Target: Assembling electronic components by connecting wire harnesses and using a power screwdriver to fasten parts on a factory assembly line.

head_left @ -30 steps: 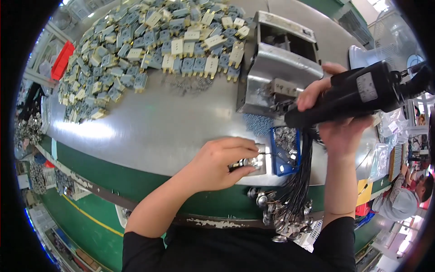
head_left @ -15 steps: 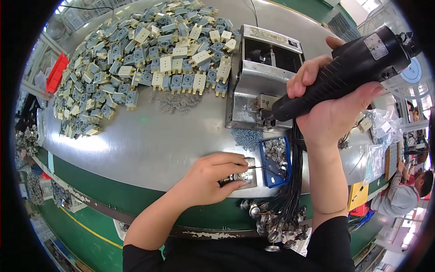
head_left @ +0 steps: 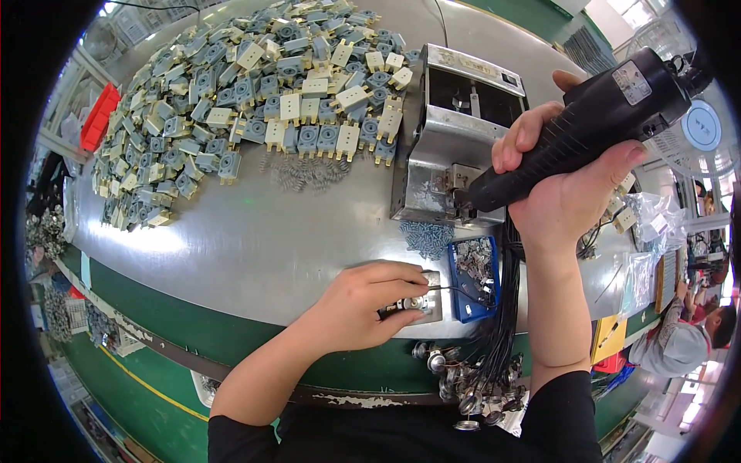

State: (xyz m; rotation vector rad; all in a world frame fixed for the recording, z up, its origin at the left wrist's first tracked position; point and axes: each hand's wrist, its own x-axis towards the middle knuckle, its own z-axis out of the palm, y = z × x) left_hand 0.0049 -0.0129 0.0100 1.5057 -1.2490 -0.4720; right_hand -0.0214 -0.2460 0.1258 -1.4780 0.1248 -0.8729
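Note:
A black electric screwdriver (head_left: 575, 131) is wrapped in the fingers of my right hand (head_left: 559, 193). Its tip points down and left, at the front of a metal screw feeder (head_left: 440, 158); whether it touches is hidden. On the near part of the table, my left hand (head_left: 367, 301) pinches a small round metal part (head_left: 414, 304) with a black wire running off to the right. That part sits on a flat metal plate (head_left: 434, 297). Right beside the plate stands a blue tray (head_left: 461, 309) of small metal pieces. Small bluish screws (head_left: 427, 238) lie loose below the feeder.
A large heap of grey and cream switch blocks (head_left: 255, 100) covers the back left, with small springs (head_left: 305, 171) before it. A bundle of black wires (head_left: 502, 316) hangs over the front edge, ending in round metal parts (head_left: 467, 401). A person (head_left: 679, 347) sits at far right.
The view has shifted slightly, moving the table's things a little to the right. Both hands keep their grip, with the screwdriver tip still at the feeder.

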